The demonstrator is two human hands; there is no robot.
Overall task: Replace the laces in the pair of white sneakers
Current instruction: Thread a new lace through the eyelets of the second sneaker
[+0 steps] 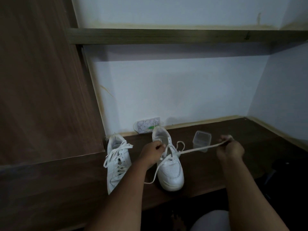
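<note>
Head view shows me two white sneakers standing on a dark wood desk (233, 164), toes toward me, heels toward the wall. My right hand (230, 150) is out to the right, fingers curled and clamped on the end of a white lace (200, 149); the lace runs tight from that hand back to the eyelets of the right sneaker (168, 162). I judge it is held stretched like this so it slides through the holes w/o catching. My left hand (152, 151) sits over the tongue area of the same shoe, fingers bent and pinching the lace near the upper eyelets, prob. to steady the shoe and guide the lace while the other hand pulls. Other end of the lace hangs loose down the left side of this shoe and lies on the desk near the toe.

Left sneaker (117, 164) stands just beside, not touched, its lace loose and partly undone, with loops spilling over the top. Whether the lace is going out or coming in, I cannot tell from this moment.

Behind the right shoe, a small clear plastic tub (202, 138) stands on the desk, under the stretched lace from my angle. Against the wall lies a flat printed packet (146, 125) with some green on it; contents I cannot read.
</note>
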